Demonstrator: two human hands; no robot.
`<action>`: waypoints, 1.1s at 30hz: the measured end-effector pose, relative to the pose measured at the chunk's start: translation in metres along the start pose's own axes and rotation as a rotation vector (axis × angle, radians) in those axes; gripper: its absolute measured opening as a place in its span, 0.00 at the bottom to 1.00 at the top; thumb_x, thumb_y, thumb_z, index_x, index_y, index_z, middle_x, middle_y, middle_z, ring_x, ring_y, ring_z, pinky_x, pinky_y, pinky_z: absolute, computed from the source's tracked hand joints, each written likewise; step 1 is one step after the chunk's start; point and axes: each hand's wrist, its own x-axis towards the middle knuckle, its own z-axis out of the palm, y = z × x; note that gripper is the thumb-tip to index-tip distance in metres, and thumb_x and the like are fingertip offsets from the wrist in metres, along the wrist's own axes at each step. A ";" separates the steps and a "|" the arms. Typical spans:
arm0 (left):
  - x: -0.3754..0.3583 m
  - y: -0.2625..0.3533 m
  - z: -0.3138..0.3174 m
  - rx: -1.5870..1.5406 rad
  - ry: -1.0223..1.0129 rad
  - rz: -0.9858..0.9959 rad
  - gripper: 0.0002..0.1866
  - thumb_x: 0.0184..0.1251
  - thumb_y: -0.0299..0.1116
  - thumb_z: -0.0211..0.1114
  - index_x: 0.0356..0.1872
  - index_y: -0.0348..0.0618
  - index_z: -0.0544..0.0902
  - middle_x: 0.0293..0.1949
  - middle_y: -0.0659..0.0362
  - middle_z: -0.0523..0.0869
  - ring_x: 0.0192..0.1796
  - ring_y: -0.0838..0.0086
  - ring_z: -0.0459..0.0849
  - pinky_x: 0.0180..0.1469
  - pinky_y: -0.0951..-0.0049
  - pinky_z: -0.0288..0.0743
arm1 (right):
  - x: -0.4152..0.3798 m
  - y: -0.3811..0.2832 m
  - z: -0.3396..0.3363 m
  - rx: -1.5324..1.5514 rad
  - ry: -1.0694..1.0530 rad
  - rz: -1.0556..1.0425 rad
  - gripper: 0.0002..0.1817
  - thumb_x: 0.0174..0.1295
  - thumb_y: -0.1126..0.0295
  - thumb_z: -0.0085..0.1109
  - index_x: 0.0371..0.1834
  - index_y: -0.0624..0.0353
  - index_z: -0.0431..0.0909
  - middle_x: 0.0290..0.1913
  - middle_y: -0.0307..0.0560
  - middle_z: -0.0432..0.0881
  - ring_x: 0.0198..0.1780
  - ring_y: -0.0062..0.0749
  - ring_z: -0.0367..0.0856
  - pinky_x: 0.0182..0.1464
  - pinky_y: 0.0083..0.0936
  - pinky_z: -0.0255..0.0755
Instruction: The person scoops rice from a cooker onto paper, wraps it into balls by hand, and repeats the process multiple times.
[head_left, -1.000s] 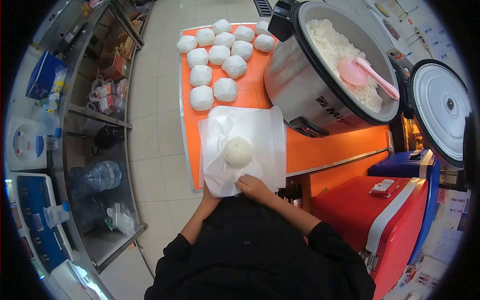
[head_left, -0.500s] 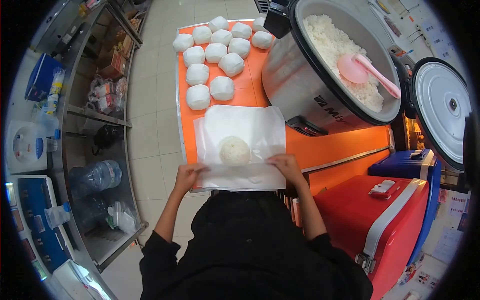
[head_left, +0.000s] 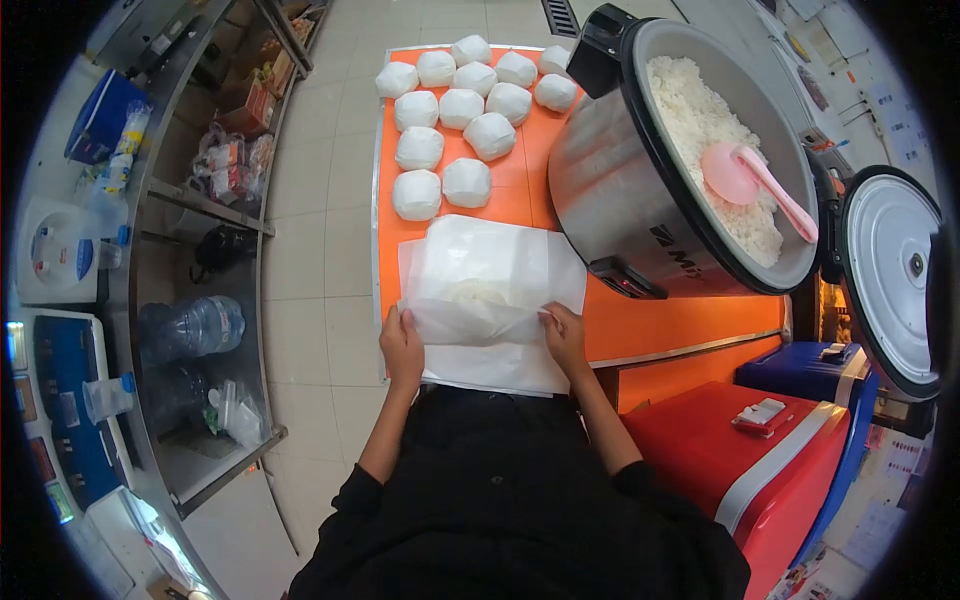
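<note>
Both hands (head_left: pixel 482 340) pinching paper (head_left: pixel 490 368) edges over rice (head_left: pixel 476 296) mound, nr orange table's (head_left: pixel 650 330) front edge.

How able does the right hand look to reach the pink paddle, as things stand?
Probably yes: the lid stands open and nothing covers the pink paddle, though the right hand would first have to release the paper.

A thin white paper sheet (head_left: pixel 500 245) lies at the center of the frame, its lower part folded upward. The rounded, off-white rice mound (head_left: pixel 478 295) sits on it, showing faintly through the translucent flap.
</note>
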 end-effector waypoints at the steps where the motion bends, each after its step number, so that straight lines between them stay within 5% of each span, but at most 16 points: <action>1: 0.000 0.001 0.006 0.018 0.031 -0.069 0.13 0.69 0.35 0.50 0.28 0.36 0.68 0.16 0.48 0.72 0.19 0.53 0.71 0.25 0.61 0.64 | 0.004 -0.004 0.000 0.001 -0.008 0.003 0.13 0.60 0.67 0.56 0.24 0.66 0.73 0.16 0.53 0.72 0.19 0.39 0.70 0.25 0.31 0.63; 3: 0.003 0.000 0.009 0.036 0.063 -0.138 0.14 0.70 0.36 0.49 0.28 0.36 0.68 0.17 0.47 0.73 0.20 0.51 0.71 0.26 0.59 0.64 | 0.016 -0.011 0.000 -0.077 -0.150 0.397 0.15 0.60 0.66 0.56 0.22 0.67 0.71 0.15 0.53 0.70 0.17 0.39 0.67 0.25 0.31 0.62; 7: 0.008 0.003 0.005 0.203 -0.131 -0.240 0.14 0.71 0.37 0.47 0.29 0.36 0.68 0.20 0.47 0.74 0.23 0.53 0.73 0.31 0.59 0.66 | 0.019 0.000 0.009 -0.301 -0.150 0.287 0.17 0.61 0.66 0.55 0.20 0.68 0.68 0.12 0.52 0.67 0.16 0.41 0.62 0.24 0.31 0.61; 9: 0.012 0.008 -0.003 0.299 -0.195 -0.262 0.13 0.71 0.37 0.47 0.31 0.37 0.69 0.21 0.48 0.76 0.24 0.52 0.74 0.33 0.58 0.68 | 0.018 -0.003 0.008 -0.380 -0.244 0.427 0.13 0.60 0.67 0.55 0.26 0.66 0.71 0.20 0.52 0.71 0.23 0.43 0.68 0.29 0.33 0.65; 10: 0.014 0.013 -0.010 0.289 -0.171 -0.316 0.12 0.70 0.37 0.49 0.32 0.38 0.71 0.24 0.48 0.77 0.26 0.52 0.75 0.34 0.57 0.68 | 0.015 -0.003 0.008 -0.381 -0.245 0.424 0.13 0.60 0.67 0.55 0.26 0.66 0.71 0.20 0.52 0.71 0.23 0.43 0.68 0.29 0.33 0.65; 12: 0.014 0.012 -0.017 0.275 -0.133 -0.373 0.11 0.68 0.36 0.50 0.34 0.38 0.72 0.27 0.49 0.79 0.29 0.52 0.76 0.35 0.56 0.69 | 0.015 -0.008 0.014 -0.622 0.033 0.013 0.09 0.57 0.69 0.57 0.34 0.62 0.72 0.34 0.52 0.73 0.36 0.45 0.72 0.39 0.35 0.68; 14: 0.008 0.006 -0.020 0.350 0.116 -0.251 0.10 0.64 0.34 0.53 0.40 0.38 0.73 0.35 0.51 0.81 0.38 0.53 0.77 0.41 0.57 0.69 | 0.044 -0.012 0.026 -0.521 -0.040 -0.116 0.11 0.54 0.70 0.59 0.38 0.61 0.71 0.38 0.52 0.71 0.42 0.45 0.71 0.42 0.37 0.67; 17: -0.030 0.021 -0.003 0.402 -0.178 0.435 0.21 0.57 0.35 0.57 0.53 0.43 0.71 0.51 0.58 0.75 0.55 0.65 0.71 0.53 0.58 0.62 | 0.103 -0.028 0.059 -0.408 -0.345 -0.279 0.20 0.46 0.69 0.66 0.41 0.61 0.70 0.41 0.52 0.71 0.46 0.47 0.72 0.45 0.38 0.69; 18: -0.041 0.028 0.003 0.469 -0.393 0.486 0.28 0.59 0.43 0.56 0.60 0.46 0.67 0.60 0.60 0.68 0.64 0.73 0.63 0.62 0.59 0.52 | 0.116 -0.021 0.070 -0.465 -0.454 -0.277 0.21 0.44 0.67 0.68 0.39 0.62 0.70 0.39 0.53 0.72 0.45 0.47 0.72 0.44 0.37 0.68; 19: -0.047 0.041 0.009 0.632 -0.401 0.603 0.34 0.60 0.51 0.54 0.65 0.47 0.62 0.64 0.61 0.64 0.68 0.77 0.57 0.65 0.60 0.45 | 0.127 -0.018 0.080 -0.522 -0.559 -0.276 0.23 0.42 0.64 0.70 0.37 0.63 0.70 0.38 0.53 0.73 0.45 0.48 0.73 0.44 0.36 0.67; 26: -0.059 0.073 0.019 0.505 -0.502 0.413 0.44 0.57 0.57 0.56 0.66 0.33 0.55 0.67 0.44 0.53 0.69 0.56 0.52 0.63 0.55 0.50 | 0.161 -0.013 0.109 -0.699 -1.081 -0.147 0.25 0.34 0.63 0.74 0.33 0.62 0.71 0.34 0.52 0.76 0.40 0.46 0.76 0.41 0.35 0.68; 28: -0.055 0.077 0.020 0.466 -0.495 0.359 0.45 0.57 0.57 0.56 0.66 0.32 0.55 0.67 0.41 0.53 0.69 0.53 0.51 0.62 0.53 0.51 | 0.165 -0.031 0.092 -0.432 -1.330 -0.440 0.21 0.37 0.65 0.71 0.32 0.64 0.75 0.35 0.54 0.79 0.39 0.46 0.78 0.40 0.37 0.69; 33: -0.047 0.078 0.026 0.533 -0.407 0.337 0.47 0.55 0.60 0.56 0.66 0.32 0.55 0.67 0.39 0.52 0.69 0.51 0.52 0.61 0.49 0.52 | 0.132 -0.038 0.059 -0.372 -1.040 -0.286 0.14 0.47 0.69 0.62 0.37 0.62 0.80 0.37 0.52 0.82 0.40 0.45 0.80 0.43 0.34 0.72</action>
